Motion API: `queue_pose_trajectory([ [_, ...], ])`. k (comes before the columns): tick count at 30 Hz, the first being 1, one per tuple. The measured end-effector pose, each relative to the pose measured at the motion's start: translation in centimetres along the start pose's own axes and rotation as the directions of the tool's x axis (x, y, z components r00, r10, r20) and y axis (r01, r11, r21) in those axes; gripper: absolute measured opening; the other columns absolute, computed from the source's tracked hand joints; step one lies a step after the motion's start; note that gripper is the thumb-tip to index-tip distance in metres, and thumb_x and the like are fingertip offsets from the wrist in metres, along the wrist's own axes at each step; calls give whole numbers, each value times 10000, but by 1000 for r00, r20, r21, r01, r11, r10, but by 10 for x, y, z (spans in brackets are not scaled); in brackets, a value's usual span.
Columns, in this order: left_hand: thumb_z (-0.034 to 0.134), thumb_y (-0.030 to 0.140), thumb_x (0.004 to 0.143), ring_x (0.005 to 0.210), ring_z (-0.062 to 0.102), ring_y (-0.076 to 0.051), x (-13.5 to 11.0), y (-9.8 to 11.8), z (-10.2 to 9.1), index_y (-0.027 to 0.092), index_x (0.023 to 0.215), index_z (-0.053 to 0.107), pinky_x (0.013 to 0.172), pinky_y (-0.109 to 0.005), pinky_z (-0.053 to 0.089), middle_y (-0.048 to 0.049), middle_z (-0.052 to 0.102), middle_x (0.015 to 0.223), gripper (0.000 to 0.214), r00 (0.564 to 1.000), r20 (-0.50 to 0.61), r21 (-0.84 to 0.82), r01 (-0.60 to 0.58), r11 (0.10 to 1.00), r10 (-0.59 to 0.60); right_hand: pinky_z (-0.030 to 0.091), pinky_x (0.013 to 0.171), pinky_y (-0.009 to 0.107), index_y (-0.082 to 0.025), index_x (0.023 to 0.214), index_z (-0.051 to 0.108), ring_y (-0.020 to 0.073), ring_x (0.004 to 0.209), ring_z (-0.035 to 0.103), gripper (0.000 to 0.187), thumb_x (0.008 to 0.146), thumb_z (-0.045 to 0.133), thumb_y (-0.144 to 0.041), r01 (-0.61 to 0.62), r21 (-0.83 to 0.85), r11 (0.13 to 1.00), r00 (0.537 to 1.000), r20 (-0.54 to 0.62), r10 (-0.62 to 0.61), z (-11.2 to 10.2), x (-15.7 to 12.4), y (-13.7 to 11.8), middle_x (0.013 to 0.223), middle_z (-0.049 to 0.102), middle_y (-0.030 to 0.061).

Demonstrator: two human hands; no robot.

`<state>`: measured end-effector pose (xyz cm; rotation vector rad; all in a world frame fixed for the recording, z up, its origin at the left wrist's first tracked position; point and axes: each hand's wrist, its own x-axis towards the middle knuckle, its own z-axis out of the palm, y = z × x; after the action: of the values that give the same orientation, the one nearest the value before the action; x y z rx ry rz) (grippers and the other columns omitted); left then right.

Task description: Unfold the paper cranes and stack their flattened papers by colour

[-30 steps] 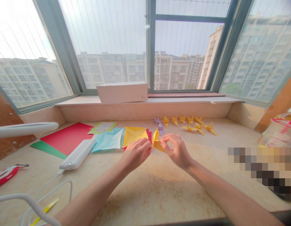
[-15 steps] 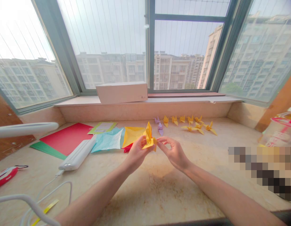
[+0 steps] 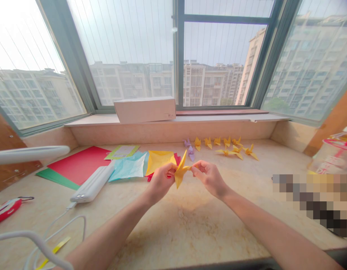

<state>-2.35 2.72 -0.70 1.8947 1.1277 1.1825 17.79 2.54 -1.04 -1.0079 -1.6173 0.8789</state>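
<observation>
A yellow paper crane is held up between my two hands above the stone counter, its wings spread up and down. My left hand pinches one end of it, fingers closed. At the other end, the thumb and forefinger of my right hand grip a thin pointed tip. Behind my left hand lie a creased yellow sheet and some red paper, partly hidden. Beyond my right hand, several finished yellow cranes stand in rows, with two purple cranes at their left.
Light blue paper, a red sheet and a green sheet lie to the left. A white power bank trails a cable. A white box sits on the sill. A plastic cup stands at the far right.
The crane has turned in my hands so its wings now spread up and down. My right hand has closed on its tip and sits slightly higher.
</observation>
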Motion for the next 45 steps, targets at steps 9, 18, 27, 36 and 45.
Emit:
queue_pose_trajectory([
  [9, 614, 141, 744, 649, 607, -130, -4, -3, 0, 143, 723, 647, 570, -204, 428, -14, 688, 704, 39, 987, 162, 90, 1, 996, -16, 456, 779, 344, -191, 943, 704, 195, 806, 601, 269, 827, 681, -432, 63, -7, 998, 996, -63, -63, -4, 5, 8, 839, 700, 46],
  [18, 620, 146, 736, 620, 574, -115, -3, -7, 2, 148, 738, 620, 566, -207, 429, 5, 646, 683, 3, 986, 165, 95, 7, 995, -22, 467, 749, 336, -222, 1244, 555, 183, 811, 613, 495, 798, 712, -368, 54, -5, 999, 998, 38, -53, 0, 4, 7, 912, 671, 38],
  [27, 642, 218, 796, 663, 583, -130, -6, 0, 2, 157, 746, 647, 598, -220, 428, -8, 669, 726, 79, 975, 214, 206, -100, 973, 55, 525, 689, 324, -203, 1063, 540, 172, 728, 648, 340, 816, 675, -394, -79, 202, 976, 995, 71, 66, 2, 5, 9, 845, 672, 26],
  [36, 613, 126, 766, 615, 518, -115, -4, 4, -2, 169, 660, 610, 565, -212, 384, 16, 594, 653, 114, 962, 225, 294, -216, 931, 152, 544, 681, 323, -144, 1035, 643, 192, 727, 690, 297, 827, 624, -356, -108, 209, 972, 993, -14, 114, -1, 5, 4, 805, 732, 61],
  [45, 626, 195, 761, 583, 556, -114, -2, 0, 2, 153, 735, 632, 525, -201, 397, 17, 628, 643, 50, 1000, 8, 106, -13, 994, 12, 537, 649, 325, -155, 1167, 577, 181, 675, 694, 475, 859, 616, -515, -72, 185, 980, 996, -39, 80, 3, 4, 3, 864, 739, 77],
])
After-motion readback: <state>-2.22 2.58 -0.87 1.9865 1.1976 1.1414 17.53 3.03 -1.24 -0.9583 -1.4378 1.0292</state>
